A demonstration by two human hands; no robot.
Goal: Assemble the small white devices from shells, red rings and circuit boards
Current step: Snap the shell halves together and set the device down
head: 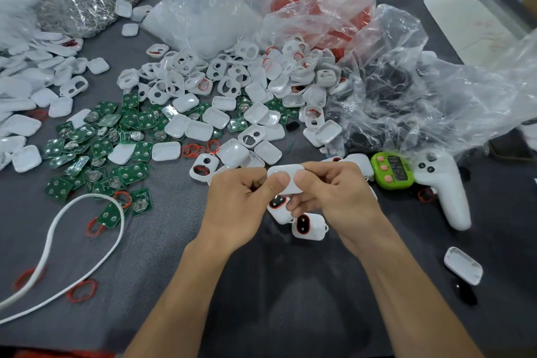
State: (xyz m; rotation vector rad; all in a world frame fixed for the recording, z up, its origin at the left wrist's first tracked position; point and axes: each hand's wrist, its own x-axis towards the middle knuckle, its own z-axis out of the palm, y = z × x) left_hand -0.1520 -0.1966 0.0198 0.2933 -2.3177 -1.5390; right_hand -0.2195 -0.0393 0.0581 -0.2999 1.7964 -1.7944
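Observation:
My left hand (pixel 241 200) and my right hand (pixel 331 195) together grip one small white device (pixel 286 176) above the dark table, thumbs pressing on its top face. Just below my hands lie two assembled white devices with red rings, one (pixel 308 225) in full view and one (pixel 277 206) partly hidden by my fingers. A heap of white shells (pixel 232 78) spreads across the middle of the table. Green circuit boards (pixel 101 139) lie scattered to the left. Loose red rings (pixel 200 150) sit among the parts.
Clear plastic bags (pixel 209 0) stand at the back, one holding red parts (pixel 313 9). A green timer (pixel 392 170) and a white handheld controller (pixel 444 192) lie to the right. A white cord (pixel 87 241) loops at the left. One white shell (pixel 463 264) lies alone at lower right.

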